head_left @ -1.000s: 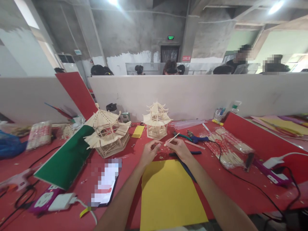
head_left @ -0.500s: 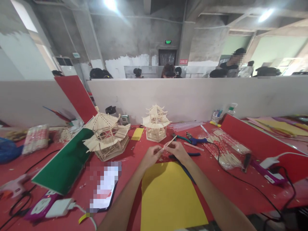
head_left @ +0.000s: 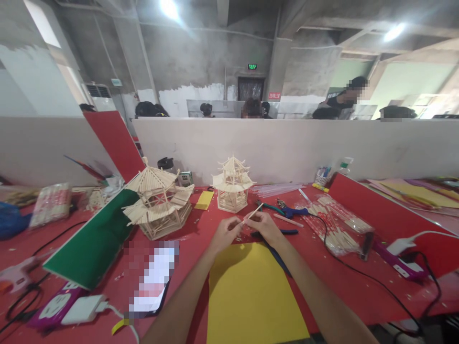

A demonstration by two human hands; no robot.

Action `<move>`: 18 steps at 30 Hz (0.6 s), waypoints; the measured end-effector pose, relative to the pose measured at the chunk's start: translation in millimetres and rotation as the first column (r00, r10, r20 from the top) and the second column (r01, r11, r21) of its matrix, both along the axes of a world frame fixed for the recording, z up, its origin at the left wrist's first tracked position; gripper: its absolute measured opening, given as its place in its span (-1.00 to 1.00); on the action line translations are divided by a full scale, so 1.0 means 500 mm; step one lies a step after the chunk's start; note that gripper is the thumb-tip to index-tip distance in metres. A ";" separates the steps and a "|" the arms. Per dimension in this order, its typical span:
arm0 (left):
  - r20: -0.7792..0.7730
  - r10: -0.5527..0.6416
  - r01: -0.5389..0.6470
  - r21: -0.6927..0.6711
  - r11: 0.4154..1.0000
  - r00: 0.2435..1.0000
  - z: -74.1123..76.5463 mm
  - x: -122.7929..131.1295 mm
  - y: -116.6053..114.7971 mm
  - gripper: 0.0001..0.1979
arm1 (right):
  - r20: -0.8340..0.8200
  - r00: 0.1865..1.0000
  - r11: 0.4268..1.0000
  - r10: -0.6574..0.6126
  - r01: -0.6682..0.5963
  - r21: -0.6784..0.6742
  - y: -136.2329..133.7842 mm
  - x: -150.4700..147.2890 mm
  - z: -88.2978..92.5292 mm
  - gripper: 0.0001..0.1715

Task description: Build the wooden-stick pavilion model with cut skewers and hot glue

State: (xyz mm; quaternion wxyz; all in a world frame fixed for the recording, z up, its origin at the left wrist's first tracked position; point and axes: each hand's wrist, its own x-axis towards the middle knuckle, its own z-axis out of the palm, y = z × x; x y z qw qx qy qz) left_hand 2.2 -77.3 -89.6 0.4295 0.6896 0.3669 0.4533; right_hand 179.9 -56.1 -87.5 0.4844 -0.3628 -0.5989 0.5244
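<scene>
Both hands meet over the far edge of a yellow sheet (head_left: 251, 291). My right hand (head_left: 263, 225) pinches a thin wooden stick (head_left: 255, 210) that slants up to the right. My left hand (head_left: 228, 231) has its fingertips pressed together at the stick's lower end. Just beyond stands a small wooden pagoda model (head_left: 233, 184). A larger pagoda model (head_left: 158, 200) sits to the left. Dark-handled pliers (head_left: 287, 232) lie partly behind my right hand.
A phone (head_left: 152, 282), a green board (head_left: 93, 239) and a pink glue gun (head_left: 17, 277) are on the left. Bagged sticks (head_left: 333, 229), a blue tool (head_left: 294, 210) and a purple power strip (head_left: 401, 263) lie right. People are behind the white partition (head_left: 287, 143).
The view has shifted slightly. Both hands hold nearly the same pose around the stick. In the background at right, a standing person leans further over.
</scene>
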 end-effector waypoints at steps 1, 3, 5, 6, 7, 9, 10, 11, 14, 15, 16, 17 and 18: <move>0.002 0.004 -0.004 -0.001 1.000 1.000 -0.001 0.001 0.000 -0.69 | -0.001 1.000 1.000 -0.001 0.001 -0.001 0.000 0.000 0.000 -0.68; 0.004 0.012 -0.012 0.005 1.000 1.000 -0.004 0.002 0.000 -0.69 | 0.011 1.000 1.000 -0.006 0.006 -0.002 0.000 0.001 0.000 -0.67; 0.008 0.019 -0.019 0.014 1.000 1.000 -0.007 0.002 0.001 -0.68 | 0.025 1.000 1.000 -0.008 0.008 0.000 -0.001 0.001 0.002 -0.66; 0.011 0.021 -0.022 0.016 1.000 1.000 -0.008 0.002 0.001 -0.68 | 0.027 1.000 1.000 -0.008 0.008 0.002 -0.002 0.001 0.003 -0.66; 0.013 0.023 -0.023 0.016 1.000 1.000 -0.009 0.001 0.001 -0.68 | 0.028 1.000 1.000 -0.005 0.005 0.002 -0.002 0.001 0.004 -0.66; 0.020 0.027 -0.027 0.012 1.000 0.999 -0.011 0.000 0.003 -0.68 | 0.028 1.000 1.000 0.003 -0.003 0.000 -0.003 0.002 0.007 -0.64; 0.023 0.030 -0.031 0.010 0.999 0.999 -0.012 0.000 0.004 -0.68 | 0.030 0.999 1.000 0.011 -0.011 0.000 -0.004 0.002 0.008 -0.63; 0.027 0.035 -0.035 0.008 0.999 0.999 -0.013 -0.001 0.005 -0.67 | 0.034 0.999 1.000 0.020 -0.020 0.001 -0.004 0.003 0.010 -0.62; 0.040 0.041 -0.041 -0.003 0.999 0.998 -0.018 -0.004 0.012 -0.67 | 0.051 0.998 0.999 0.042 -0.043 0.013 -0.007 0.006 0.015 -0.57; 0.042 0.040 -0.039 -0.007 0.999 0.998 -0.021 -0.005 0.015 -0.68 | 0.060 0.997 0.998 0.051 -0.052 0.018 -0.008 0.007 0.017 -0.56; 0.044 0.039 -0.038 -0.010 0.999 0.998 -0.023 -0.006 0.018 -0.69 | 0.069 0.996 0.998 0.063 -0.064 0.022 -0.008 0.008 0.019 -0.55; 0.045 0.039 -0.038 -0.010 0.999 0.998 -0.025 -0.007 0.021 -0.69 | 0.081 0.994 0.997 0.076 -0.079 0.028 -0.008 0.009 0.022 -0.54; 0.044 0.040 -0.040 -0.007 0.999 0.998 -0.027 -0.009 0.023 -0.70 | 0.096 0.991 0.995 0.088 -0.092 0.034 -0.007 0.010 0.024 -0.53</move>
